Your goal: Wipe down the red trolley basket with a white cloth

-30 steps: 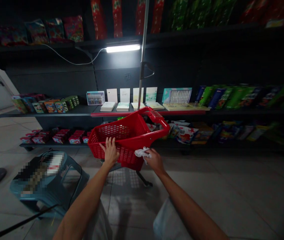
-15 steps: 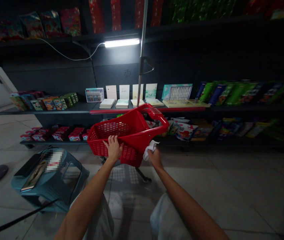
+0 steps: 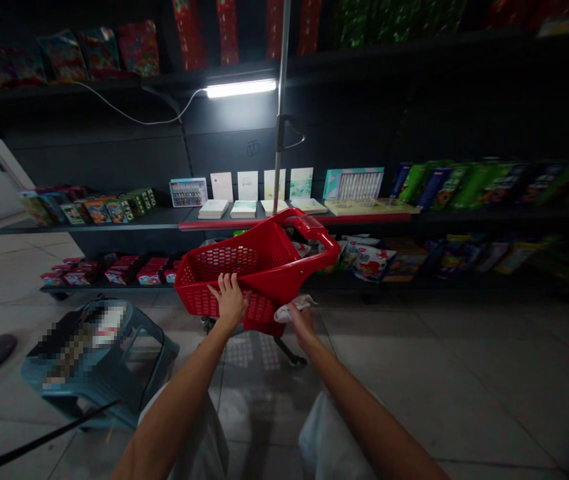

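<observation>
A red plastic shopping basket (image 3: pixel 259 257) on wheels is tilted on the tiled floor in front of dark shop shelves. My left hand (image 3: pixel 230 298) rests on its near rim, fingers curled over the edge. My right hand (image 3: pixel 300 319) is closed on a crumpled white cloth (image 3: pixel 291 306) and presses it against the basket's lower right side. The basket's red handle (image 3: pixel 314 230) points up and to the right.
A teal plastic stool (image 3: pixel 104 360) with flat items on top stands at the left. A metal pole (image 3: pixel 278 113) rises behind the basket. Shelves (image 3: pixel 114 220) hold boxes, notebooks and packets. A dark cable (image 3: pixel 39 440) crosses the floor at the lower left.
My right hand has moved the white cloth down and left along the basket's side. My left hand stays on the rim, shifted slightly right since the earliest frame.
</observation>
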A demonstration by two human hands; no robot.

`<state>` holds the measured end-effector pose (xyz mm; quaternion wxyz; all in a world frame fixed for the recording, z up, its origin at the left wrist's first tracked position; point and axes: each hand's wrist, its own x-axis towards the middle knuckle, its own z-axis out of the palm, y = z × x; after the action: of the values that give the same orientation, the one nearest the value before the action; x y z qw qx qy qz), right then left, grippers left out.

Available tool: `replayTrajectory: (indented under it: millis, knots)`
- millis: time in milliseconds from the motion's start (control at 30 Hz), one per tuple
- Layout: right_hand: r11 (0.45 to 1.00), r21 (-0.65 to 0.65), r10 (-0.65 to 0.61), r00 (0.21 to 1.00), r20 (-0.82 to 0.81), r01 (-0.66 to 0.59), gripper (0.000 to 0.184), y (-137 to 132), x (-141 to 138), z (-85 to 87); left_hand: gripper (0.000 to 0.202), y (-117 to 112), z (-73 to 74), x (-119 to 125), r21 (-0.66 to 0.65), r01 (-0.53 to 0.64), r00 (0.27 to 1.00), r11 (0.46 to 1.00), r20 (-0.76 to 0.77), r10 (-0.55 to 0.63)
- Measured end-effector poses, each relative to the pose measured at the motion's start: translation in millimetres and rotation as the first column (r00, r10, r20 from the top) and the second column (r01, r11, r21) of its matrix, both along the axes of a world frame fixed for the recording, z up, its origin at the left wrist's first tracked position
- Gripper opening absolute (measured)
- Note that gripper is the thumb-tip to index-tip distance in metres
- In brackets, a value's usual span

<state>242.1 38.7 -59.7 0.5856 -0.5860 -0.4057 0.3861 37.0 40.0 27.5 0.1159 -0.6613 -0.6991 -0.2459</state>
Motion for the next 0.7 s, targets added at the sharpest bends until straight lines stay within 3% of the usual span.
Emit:
replayTrajectory:
  millis: [200,400,567,700]
  knots:
    - [0.982,0.139,-0.148,0.981,0.129,0.130,0.067,-11,-16,2.6,0.067,-5,3.9,2,-0.004,0.014,1.000,1.000,0.018,-0.014]
    - [0.924,0.277,-0.303,0.948,0.102,0.265,0.070,-7,-1,18.8,0.065,-9,2.1,2,-0.025,0.048,0.998,0.999,0.038,-0.047]
    - [0.876,0.360,-0.361,0.931,0.046,0.322,0.067,-8,3,36.4,0.065,-12,-0.7,3,-0.018,0.079,0.996,0.997,0.051,-0.078]
    - [0.872,0.378,-0.371,0.924,0.095,0.312,0.065,-3,8,35.1,0.064,-14,-2.0,6,-0.021,0.082,0.995,0.996,0.065,-0.080]
